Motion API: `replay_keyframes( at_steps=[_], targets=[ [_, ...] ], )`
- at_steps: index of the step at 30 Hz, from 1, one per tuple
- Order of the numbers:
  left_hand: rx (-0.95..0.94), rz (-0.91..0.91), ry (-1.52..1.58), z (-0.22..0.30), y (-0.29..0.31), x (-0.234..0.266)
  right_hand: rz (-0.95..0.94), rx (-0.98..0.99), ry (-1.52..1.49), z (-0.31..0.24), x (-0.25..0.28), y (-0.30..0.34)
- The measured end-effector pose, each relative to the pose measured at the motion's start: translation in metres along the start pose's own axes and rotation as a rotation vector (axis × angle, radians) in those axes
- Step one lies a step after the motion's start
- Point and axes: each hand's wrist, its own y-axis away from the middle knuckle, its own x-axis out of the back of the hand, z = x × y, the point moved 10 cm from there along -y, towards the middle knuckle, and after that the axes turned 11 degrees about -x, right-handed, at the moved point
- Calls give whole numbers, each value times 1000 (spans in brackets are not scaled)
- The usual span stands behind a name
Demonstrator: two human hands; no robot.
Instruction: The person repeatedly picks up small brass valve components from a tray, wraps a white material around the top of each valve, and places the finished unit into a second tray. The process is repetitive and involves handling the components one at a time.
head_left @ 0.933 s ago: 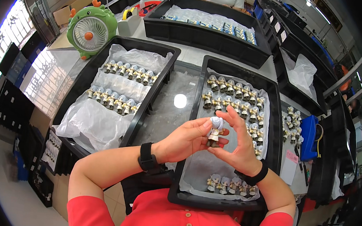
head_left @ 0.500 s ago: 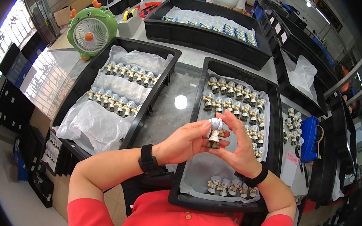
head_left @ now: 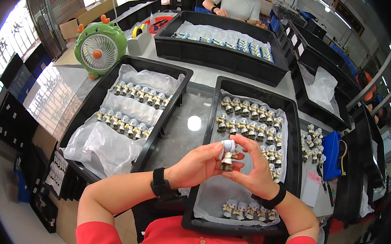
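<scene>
From here I've got the left hand closed on an upright figurine, thumb by its head; the right hand curls in a C, thumb and index spanning it. Black tray underneath the grip.

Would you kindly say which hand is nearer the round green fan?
Left: in the picture, the left hand is below and right of the round green fan; the right hand, farther right.
</scene>
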Motion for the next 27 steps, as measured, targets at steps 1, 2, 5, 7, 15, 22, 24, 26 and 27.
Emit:
replay_keyframes(
  at_steps=[1, 2, 5, 7, 15, 22, 24, 26, 27],
  targets=[
    [-5, 4, 19, 0, 0, 1, -4, -7, -10, 1, 0, 0],
    [-10, 8, 38, 0, 0, 2, -8, -13, -21, 1, -1, 0],
    [-9, 29, 23, 0, 0, 3, -17, -7, -24, 0, 0, 1],
    [-3, 30, -14, -1, 1, 4, -22, 20, -32, -3, -2, 3],
    [39, 43, -118, -3, 4, 5, 9, 208, -7, -18, -3, 6],
    [57, 65, -268, -6, 5, 6, 1, 215, -40, -18, -1, 8],
    [42, 32, -222, -5, 6, 4, -7, 227, -36, -20, 0, 7],
    [39, 29, -150, -4, 6, 3, -28, 166, -67, -15, 1, 5],
    [41, 43, -107, -1, 5, 3, -38, 136, -83, -12, 2, 3]
  ],
)
